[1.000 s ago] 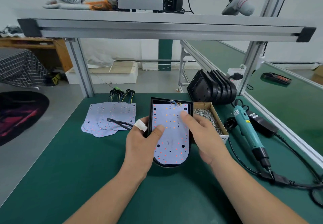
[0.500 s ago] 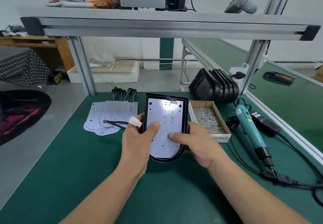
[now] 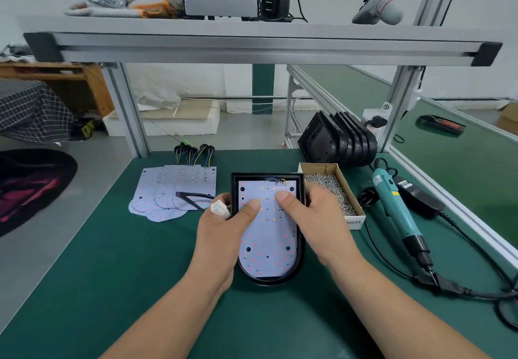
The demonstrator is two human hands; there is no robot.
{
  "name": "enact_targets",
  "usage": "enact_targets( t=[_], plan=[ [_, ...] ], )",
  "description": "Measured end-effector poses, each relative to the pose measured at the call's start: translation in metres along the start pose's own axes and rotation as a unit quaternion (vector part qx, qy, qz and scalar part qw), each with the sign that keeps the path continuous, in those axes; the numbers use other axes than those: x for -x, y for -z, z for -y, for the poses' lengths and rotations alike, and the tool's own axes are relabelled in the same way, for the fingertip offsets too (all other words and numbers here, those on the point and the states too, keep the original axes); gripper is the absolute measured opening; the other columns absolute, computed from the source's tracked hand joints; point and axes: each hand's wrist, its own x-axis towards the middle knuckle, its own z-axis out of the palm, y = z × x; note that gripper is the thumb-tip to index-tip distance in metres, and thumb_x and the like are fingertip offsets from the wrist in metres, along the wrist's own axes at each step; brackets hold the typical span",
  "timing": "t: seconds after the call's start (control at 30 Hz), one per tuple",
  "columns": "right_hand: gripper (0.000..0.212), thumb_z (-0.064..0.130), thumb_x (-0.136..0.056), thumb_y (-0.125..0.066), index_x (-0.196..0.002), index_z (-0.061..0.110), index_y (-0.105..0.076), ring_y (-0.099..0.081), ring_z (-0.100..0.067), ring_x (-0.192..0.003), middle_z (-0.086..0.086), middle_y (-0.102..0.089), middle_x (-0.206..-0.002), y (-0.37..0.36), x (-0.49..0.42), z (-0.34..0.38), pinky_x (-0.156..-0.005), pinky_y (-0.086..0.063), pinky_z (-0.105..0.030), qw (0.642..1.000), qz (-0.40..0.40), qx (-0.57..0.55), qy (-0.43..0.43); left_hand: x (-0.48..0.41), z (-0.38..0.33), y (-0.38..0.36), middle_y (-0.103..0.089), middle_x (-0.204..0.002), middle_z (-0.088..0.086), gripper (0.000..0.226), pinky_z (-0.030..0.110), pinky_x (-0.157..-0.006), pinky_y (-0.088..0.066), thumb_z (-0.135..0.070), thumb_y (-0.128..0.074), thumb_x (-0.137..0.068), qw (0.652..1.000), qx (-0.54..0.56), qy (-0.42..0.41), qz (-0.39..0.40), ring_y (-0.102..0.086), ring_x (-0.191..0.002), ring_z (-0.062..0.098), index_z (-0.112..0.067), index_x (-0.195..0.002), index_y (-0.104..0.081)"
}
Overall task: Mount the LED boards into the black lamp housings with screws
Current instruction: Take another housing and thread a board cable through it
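A black lamp housing (image 3: 299,263) lies flat on the green table in front of me. A white LED board (image 3: 269,249) with small red and orange dots sits inside it, its coloured wires at the far end. My left hand (image 3: 221,235) grips the housing's left side, thumb pressing on the board, with a white connector (image 3: 221,209) and its black cable against the fingers. My right hand (image 3: 316,224) holds the right side, its thumb pressing the board's upper part.
Several spare LED boards (image 3: 171,190) with wire leads lie to the left. A cardboard box of screws (image 3: 330,193) stands right of the housing. Behind it leans a stack of black housings (image 3: 339,142). A teal electric screwdriver (image 3: 395,207) and its cables lie far right.
The board has dropped from resting across the housing to seated inside it. The housing moved slightly right and flat, and both thumbs shifted up onto the board's upper half.
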Motion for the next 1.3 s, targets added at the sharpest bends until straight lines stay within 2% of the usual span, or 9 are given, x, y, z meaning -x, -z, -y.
enact_targets(
  t=[0.13,0.33,0.63,0.83,0.93,1.03,1.13,1.23,1.3],
  plan=[
    [0.011,0.030,-0.095,-0.073,-0.106,0.030,-0.074,-0.076,-0.010,-0.096,0.010,-0.080,-0.103,0.001,0.003,0.001,-0.080,-0.059,-0.025,0.999,0.024,-0.028,0.030,0.000,0.000,0.001,-0.079,-0.113,0.016,0.027,0.062,-0.102,-0.055,-0.023,-0.083,-0.081,1.000,0.014,0.002,-0.013,-0.073,-0.111,0.043,-0.015,-0.105,-0.074],
    [0.014,0.026,-0.095,-0.071,-0.109,0.028,-0.073,-0.075,-0.010,-0.099,0.010,-0.079,-0.106,0.001,0.004,0.003,-0.081,-0.058,-0.022,0.997,0.035,-0.051,0.037,0.001,-0.005,-0.001,-0.080,-0.113,0.010,0.039,0.055,-0.099,-0.059,-0.028,-0.082,-0.083,1.000,-0.004,-0.007,-0.024,-0.076,-0.107,0.032,-0.015,-0.118,-0.070],
    [0.018,0.034,-0.092,-0.068,-0.109,0.027,-0.069,-0.073,-0.020,-0.102,0.006,-0.077,-0.106,-0.006,0.012,0.010,-0.094,-0.057,-0.054,0.998,0.021,-0.017,0.056,0.000,-0.012,0.003,-0.077,-0.114,0.021,0.010,0.065,-0.101,-0.055,-0.013,-0.078,-0.095,0.999,0.007,0.003,-0.046,-0.072,-0.107,0.045,-0.016,-0.104,-0.078],
    [0.028,0.040,-0.100,-0.067,-0.120,0.021,-0.071,-0.070,-0.025,-0.105,-0.010,-0.075,-0.112,0.003,0.014,0.017,-0.097,-0.057,-0.049,0.988,0.092,-0.071,0.098,0.001,-0.023,0.007,-0.075,-0.123,0.019,0.025,0.054,-0.099,-0.060,-0.022,-0.079,-0.091,0.997,0.068,0.030,0.018,-0.073,-0.110,0.035,-0.014,-0.113,-0.075],
    [0.049,0.049,-0.109,-0.044,-0.115,0.012,-0.076,-0.063,-0.025,-0.082,-0.015,-0.071,-0.093,0.005,0.010,0.021,-0.070,-0.052,-0.038,0.976,0.089,-0.184,0.068,0.002,-0.028,0.008,-0.075,-0.126,0.017,0.022,0.044,-0.088,-0.063,-0.021,-0.079,-0.090,0.986,0.143,0.073,0.046,-0.075,-0.107,0.030,-0.016,-0.111,-0.078],
    [0.036,0.020,-0.111,-0.044,-0.116,0.014,-0.078,-0.069,-0.025,-0.087,-0.006,-0.075,-0.100,0.007,0.000,0.018,-0.076,-0.055,-0.043,0.984,0.031,-0.172,0.014,0.007,-0.027,0.007,-0.072,-0.131,0.018,0.034,0.045,-0.087,-0.063,-0.021,-0.080,-0.087,0.971,0.189,0.124,0.074,-0.074,-0.111,0.030,-0.013,-0.121,-0.077],
    [0.049,-0.009,-0.101,-0.049,-0.139,0.017,-0.066,-0.063,-0.021,-0.131,-0.004,-0.070,-0.137,0.007,0.008,0.013,-0.108,-0.052,-0.037,0.973,0.201,-0.108,0.030,0.011,-0.025,0.005,-0.063,-0.143,0.026,0.065,0.045,-0.086,-0.061,-0.031,-0.072,-0.089,0.966,0.181,0.150,0.106,-0.068,-0.119,0.037,0.000,-0.145,-0.057],
    [0.046,-0.001,-0.101,-0.057,-0.135,0.029,-0.067,-0.067,-0.012,-0.125,0.003,-0.073,-0.133,-0.001,0.018,0.013,-0.097,-0.053,-0.021,0.947,0.309,-0.075,0.042,0.011,-0.023,0.006,-0.068,-0.132,0.027,0.073,0.041,-0.075,-0.063,-0.036,-0.076,-0.082,0.964,0.186,0.159,0.104,-0.074,-0.103,0.035,0.002,-0.141,-0.059],
    [0.047,-0.002,-0.101,-0.057,-0.133,0.031,-0.067,-0.067,-0.014,-0.125,0.005,-0.073,-0.131,-0.004,0.016,0.012,-0.101,-0.054,-0.027,0.952,0.299,-0.014,0.058,0.011,-0.023,0.009,-0.075,-0.119,0.024,0.066,0.040,-0.071,-0.063,-0.039,-0.079,-0.076,0.961,0.191,0.156,0.122,-0.077,-0.096,0.034,0.000,-0.128,-0.072]
  ],
)
